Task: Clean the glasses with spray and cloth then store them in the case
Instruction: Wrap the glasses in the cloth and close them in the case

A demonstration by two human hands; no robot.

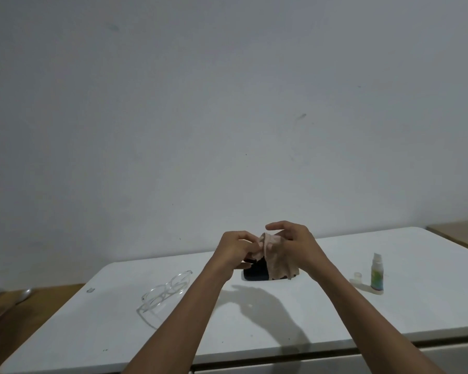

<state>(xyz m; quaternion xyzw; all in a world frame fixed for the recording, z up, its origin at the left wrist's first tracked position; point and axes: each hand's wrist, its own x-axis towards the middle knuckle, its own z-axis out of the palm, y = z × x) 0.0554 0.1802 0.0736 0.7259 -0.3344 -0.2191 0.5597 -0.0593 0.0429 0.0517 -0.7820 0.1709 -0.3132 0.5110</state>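
— Both hands are up over the middle of the table (pixel 254 333), working that beige cloth (pixel 274 259). The left hand (pixel 234 248) pinches one edge; the right hand (pixel 297 245) has the cloth draped under it, forefinger sticking out straight. How firmly it grips, I can't tell.

— And the glasses (pixel 166 290)?

— Lying untouched on the near left, clear frames, well apart from the hands. The dark case (pixel 256 273) sits right beneath the hanging cloth.

— So what worries you?

— The cloth's tail hangs down in front of the case; it might touch it and catch there, I'd guess. And the spray bottle (pixel 377 272) stands uncapped to the right, its cap (pixel 357 275) just beside it. A careless right forearm swinging back could tip it.

— The glasses?

— Transparent on white. Easy to set an elbow on.
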